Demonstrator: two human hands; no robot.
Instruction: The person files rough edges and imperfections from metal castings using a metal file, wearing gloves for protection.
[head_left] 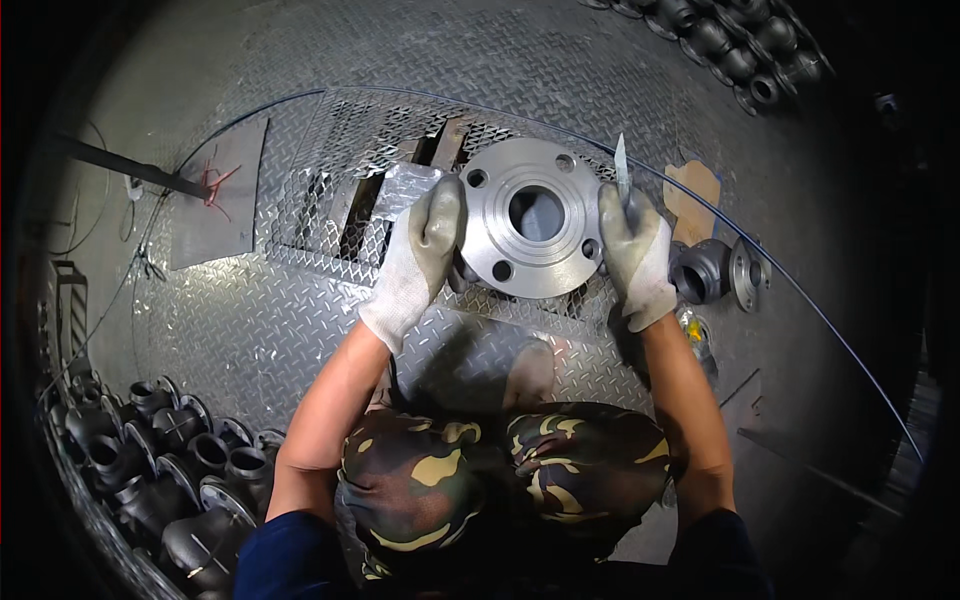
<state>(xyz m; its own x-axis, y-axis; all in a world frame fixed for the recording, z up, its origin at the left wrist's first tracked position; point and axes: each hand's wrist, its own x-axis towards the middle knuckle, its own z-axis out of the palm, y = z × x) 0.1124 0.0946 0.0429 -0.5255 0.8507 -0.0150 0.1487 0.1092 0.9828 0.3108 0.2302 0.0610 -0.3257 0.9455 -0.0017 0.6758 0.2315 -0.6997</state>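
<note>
Beyond a pair of camouflage-clad knees [415, 485], over expanded-metal mesh [315, 215], a steel pipe flange [500, 215] is held with its ringed face and open bore toward the viewer. The left gloved hand [425, 235] is clamped on one side of the rim, thumb forward and fingers curled behind; the right gloved hand [637, 245] closes on the opposite side, its fingertips largely hidden. A pale pointed strip [621, 165] rises beside the right thumb; its exact hold cannot be told. Whether the flange is lifted or supported from beneath is likewise hidden. Likely hazards: the smooth rim could slide from the gloves if either grip slackened, dropping onto the mesh or pinching fingers underneath; the strip, if hard, could score the machined face or pierce a glove should the hand shift. No brand, label or writing is legible on the flange or on the silvery packet [408, 190] beside the left hand.
</note>
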